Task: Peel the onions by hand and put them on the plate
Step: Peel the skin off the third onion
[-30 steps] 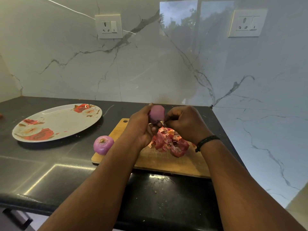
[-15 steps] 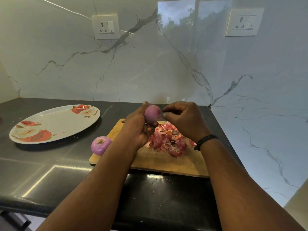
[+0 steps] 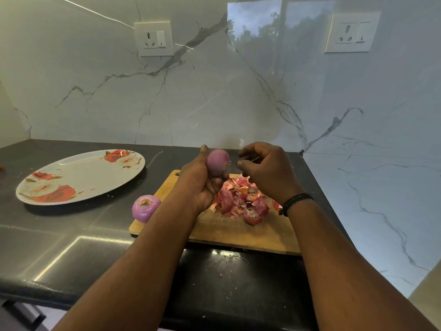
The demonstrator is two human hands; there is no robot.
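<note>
Head view, and we're looking down at our own two hands working above the board (image 3: 238, 232). Our left hand (image 3: 202, 185) is gripping a peeled onion (image 3: 217, 161), fingers curling up around its underside and the thumb running up its left side, holding it in the air over the far edge of the board. Our right hand (image 3: 267, 170) is hovering just beside that onion, not touching it, its fingers curling inward with the thumb and fingertips drawn close together; whether they're pinching a scrap of skin, we cannot tell. A black band (image 3: 296, 201) is sitting on that wrist. Below the hands, a heap of reddish skins (image 3: 243, 201) is lying on the board. A second onion (image 3: 146, 208), pale purple with its cut end facing up, is resting on the dark counter (image 3: 71, 247), touching the board's left edge. Further left, the flowered plate (image 3: 78, 175) is sitting well apart from both onions, holding nothing.
</note>
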